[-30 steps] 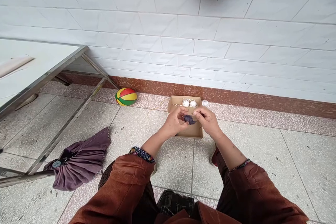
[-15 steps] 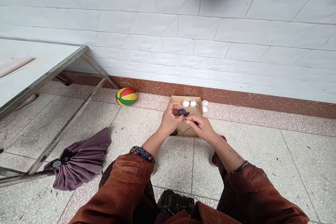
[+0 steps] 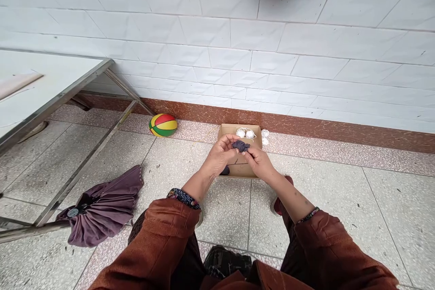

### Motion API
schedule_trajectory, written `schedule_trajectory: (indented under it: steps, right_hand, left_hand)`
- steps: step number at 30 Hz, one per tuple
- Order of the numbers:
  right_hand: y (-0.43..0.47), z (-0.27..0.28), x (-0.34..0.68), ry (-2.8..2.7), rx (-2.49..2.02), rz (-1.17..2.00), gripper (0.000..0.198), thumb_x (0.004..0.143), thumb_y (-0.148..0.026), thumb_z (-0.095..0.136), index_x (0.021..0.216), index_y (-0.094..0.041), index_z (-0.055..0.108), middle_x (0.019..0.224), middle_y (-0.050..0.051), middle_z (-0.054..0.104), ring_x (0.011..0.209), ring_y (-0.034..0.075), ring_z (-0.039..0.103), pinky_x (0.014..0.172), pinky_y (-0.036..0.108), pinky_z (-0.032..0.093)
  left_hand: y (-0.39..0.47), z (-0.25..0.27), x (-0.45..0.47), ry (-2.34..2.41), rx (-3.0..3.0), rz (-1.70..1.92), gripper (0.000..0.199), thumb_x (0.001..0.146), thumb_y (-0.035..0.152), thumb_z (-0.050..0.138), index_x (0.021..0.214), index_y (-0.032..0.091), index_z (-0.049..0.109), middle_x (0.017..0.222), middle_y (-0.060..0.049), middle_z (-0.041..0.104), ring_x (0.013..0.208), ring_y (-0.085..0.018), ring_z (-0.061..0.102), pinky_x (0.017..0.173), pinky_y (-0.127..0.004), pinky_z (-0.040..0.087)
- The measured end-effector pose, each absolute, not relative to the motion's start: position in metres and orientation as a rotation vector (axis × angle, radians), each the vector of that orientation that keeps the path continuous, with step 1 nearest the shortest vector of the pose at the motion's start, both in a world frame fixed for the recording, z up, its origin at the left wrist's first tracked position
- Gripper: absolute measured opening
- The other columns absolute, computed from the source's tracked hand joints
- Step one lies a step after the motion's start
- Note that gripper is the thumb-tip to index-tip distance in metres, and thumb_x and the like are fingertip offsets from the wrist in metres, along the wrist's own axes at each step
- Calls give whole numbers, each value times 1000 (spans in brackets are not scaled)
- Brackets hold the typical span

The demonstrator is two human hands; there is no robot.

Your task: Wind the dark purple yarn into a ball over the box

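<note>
Working above the cardboard box (image 3: 245,171)

Over the box's middle, the left hand (image 3: 219,155) and right hand (image 3: 261,162) stand close together, both pinched on a dark yarn bundle (image 3: 240,146), one at either end. Against the box's far side lie two white balls (image 3: 240,132); across its nearer part runs a thin dark strand (image 3: 244,163). The step appears to be winding; the next move would call for a steady left hold and light right-hand tension.
</note>
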State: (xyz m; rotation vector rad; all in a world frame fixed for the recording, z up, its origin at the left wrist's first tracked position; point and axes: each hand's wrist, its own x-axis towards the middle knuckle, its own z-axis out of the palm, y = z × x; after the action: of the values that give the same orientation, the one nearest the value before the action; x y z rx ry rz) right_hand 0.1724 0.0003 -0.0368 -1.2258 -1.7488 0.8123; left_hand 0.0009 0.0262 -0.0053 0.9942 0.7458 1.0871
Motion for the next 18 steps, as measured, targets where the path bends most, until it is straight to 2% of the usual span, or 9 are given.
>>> schedule_trajectory:
  steps: [5, 11, 15, 18]
  right_hand:
    - [-8, -22, 174, -1871, -1114, 790, 21, 99, -35, 52, 89, -22, 64, 74, 1, 63, 68, 16, 58, 67, 28, 46]
    - [1, -5, 191, -1787, -1096, 747, 18, 99, -33, 55, 90, -23, 68, 83, 3, 69, 77, 19, 62, 74, 31, 50]
    - [9, -14, 192, -1686, -1162, 748, 20, 97, -33, 56, 82, -22, 65, 78, 2, 65, 75, 18, 60, 72, 31, 49]
    - [8, -26, 186, -1695, -1191, 795, 19, 96, -29, 53, 83, -22, 63, 77, 2, 65, 72, 17, 60, 69, 29, 47]
  left_hand:
    - [30, -6, 1, 869, 1121, 1128, 34, 68, 16, 76, 99, 20, 61, 96, -1, 64, 92, -13, 60, 89, -30, 47]
    - [27, -7, 5, 979, 1387, 1053, 52, 59, 8, 76, 106, 21, 57, 91, 0, 62, 85, -14, 61, 80, -28, 48]
    - [19, 0, 4, 709, 1281, 871, 53, 67, 12, 74, 116, 24, 57, 98, -2, 64, 90, -15, 63, 82, -29, 49]
    - [18, 2, 3, 668, 1158, 887, 45, 71, 15, 71, 115, 23, 63, 106, -4, 66, 98, -16, 63, 88, -30, 48]
